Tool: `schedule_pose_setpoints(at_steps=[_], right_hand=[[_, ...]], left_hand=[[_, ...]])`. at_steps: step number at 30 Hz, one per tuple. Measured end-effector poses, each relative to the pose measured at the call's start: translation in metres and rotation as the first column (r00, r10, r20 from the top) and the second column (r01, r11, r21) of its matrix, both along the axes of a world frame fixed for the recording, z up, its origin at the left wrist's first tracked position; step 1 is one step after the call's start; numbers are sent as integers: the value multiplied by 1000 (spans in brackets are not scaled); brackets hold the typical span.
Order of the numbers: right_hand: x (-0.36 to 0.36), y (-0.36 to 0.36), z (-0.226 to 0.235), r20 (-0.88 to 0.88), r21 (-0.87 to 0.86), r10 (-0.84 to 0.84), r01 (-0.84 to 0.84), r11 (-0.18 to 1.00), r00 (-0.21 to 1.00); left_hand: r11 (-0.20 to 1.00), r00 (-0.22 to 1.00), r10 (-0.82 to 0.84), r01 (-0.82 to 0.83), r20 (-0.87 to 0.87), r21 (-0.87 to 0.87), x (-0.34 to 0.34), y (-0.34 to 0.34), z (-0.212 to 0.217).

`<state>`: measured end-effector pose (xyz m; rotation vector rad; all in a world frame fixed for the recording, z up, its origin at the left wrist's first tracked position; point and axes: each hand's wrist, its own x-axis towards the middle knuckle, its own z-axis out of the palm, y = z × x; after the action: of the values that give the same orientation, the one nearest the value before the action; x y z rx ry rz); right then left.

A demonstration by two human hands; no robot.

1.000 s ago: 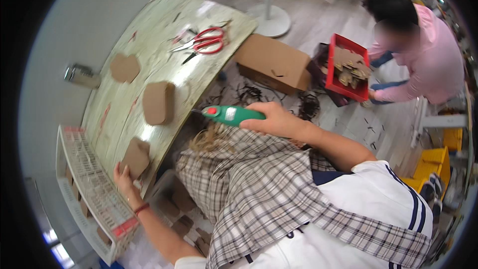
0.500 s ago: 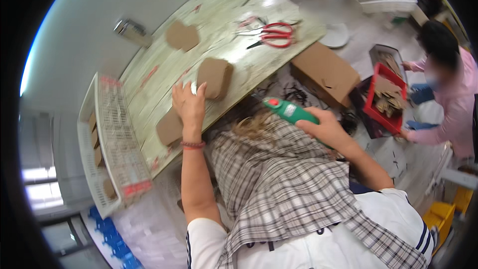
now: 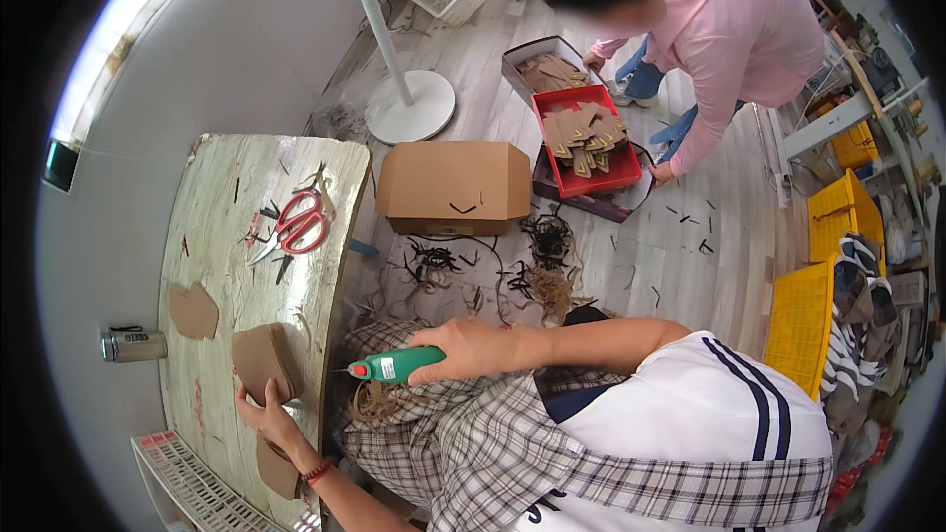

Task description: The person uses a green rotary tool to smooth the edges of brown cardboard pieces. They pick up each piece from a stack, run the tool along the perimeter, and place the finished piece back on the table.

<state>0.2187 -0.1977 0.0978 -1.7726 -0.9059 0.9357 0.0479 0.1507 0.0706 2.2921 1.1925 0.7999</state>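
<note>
My left hand is at the near edge of a stack of flat brown pieces with rounded corners on the table. Its thumb and fingers are apart and touch the stack's edge. Partly under that hand lies another brown piece. My right hand is wrapped round a green handheld tool with a red button and a thin tip, held over my lap beside the table edge. A tangle of tan strips rests on my checked apron, below the tool.
Red-handled scissors and a brown cut-out lie on the table. Beyond are a cardboard box, black scraps and a white stand base. A person in pink handles a red tray of brown pieces.
The view has swung to the right, bringing the other person and the floor further in. My left hand stays by the stack, with its fingers closer to it. The green tool remains in my right hand.
</note>
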Motion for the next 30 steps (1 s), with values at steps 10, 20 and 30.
schedule_pose_setpoints(at_steps=[10,20,30], right_hand=[[-2,1,-5,-58,-11,3,-4,1000,998],[-2,3,-3,-52,-12,-21,20,1000,998],[-3,26,23,-133,103,-132,146,984,982]], left_hand=[[981,935,-55,116,351,-158,5,-11,8],[883,726,-32,342,687,-320,12,-42,31],[593,155,578,594,801,-543,34,-91,42]])
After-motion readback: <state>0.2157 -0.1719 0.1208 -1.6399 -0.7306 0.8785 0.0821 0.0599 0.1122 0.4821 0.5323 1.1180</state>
